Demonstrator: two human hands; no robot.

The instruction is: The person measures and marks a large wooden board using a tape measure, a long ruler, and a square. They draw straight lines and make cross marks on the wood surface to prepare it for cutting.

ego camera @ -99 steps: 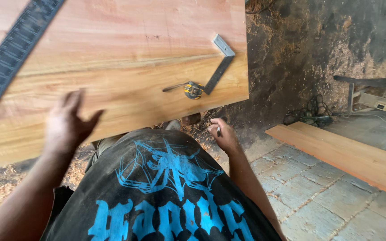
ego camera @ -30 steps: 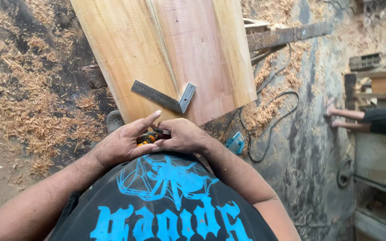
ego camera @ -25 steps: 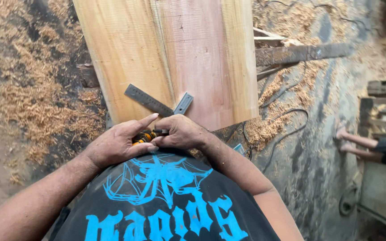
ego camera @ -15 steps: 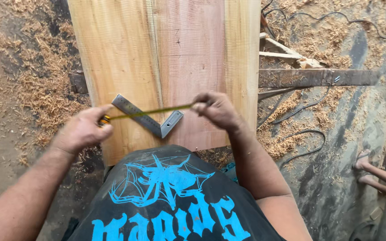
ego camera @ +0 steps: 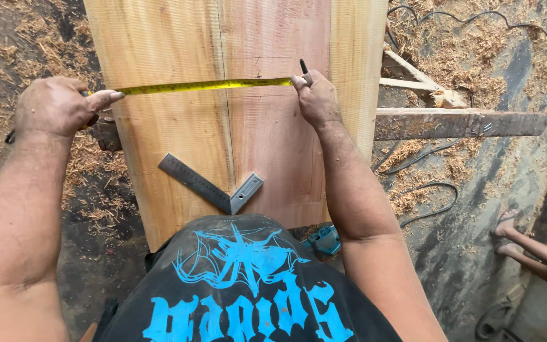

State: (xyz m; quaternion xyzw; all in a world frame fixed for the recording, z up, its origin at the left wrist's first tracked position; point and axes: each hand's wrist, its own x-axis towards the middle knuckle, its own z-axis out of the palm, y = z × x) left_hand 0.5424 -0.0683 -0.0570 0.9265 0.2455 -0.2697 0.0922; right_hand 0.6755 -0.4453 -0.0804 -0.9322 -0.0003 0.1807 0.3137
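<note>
A wide wooden plank point(ego camera: 273, 145) runs away from me, pale at the sides and reddish in the middle. My left hand point(ego camera: 55, 104) grips the tape measure case at the plank's left edge, forefinger lying on the blade. The yellow tape point(ego camera: 204, 85) is stretched across the plank to my right hand point(ego camera: 314, 98), which pinches the tape's end and also holds a dark pencil point(ego camera: 304, 67) pointing up. A metal try square point(ego camera: 210, 185) lies on the plank close to my body.
Wood shavings cover the ground on both sides. Timber pieces point(ego camera: 457, 121) and dark cables point(ego camera: 432, 190) lie to the right. A blue power tool point(ego camera: 324, 240) sits near my right elbow. Another person's legs point(ego camera: 530, 244) show at the lower right.
Both hands have moved farther up the plank, away from the try square, and spread apart. The tape now spans more of the plank's width.
</note>
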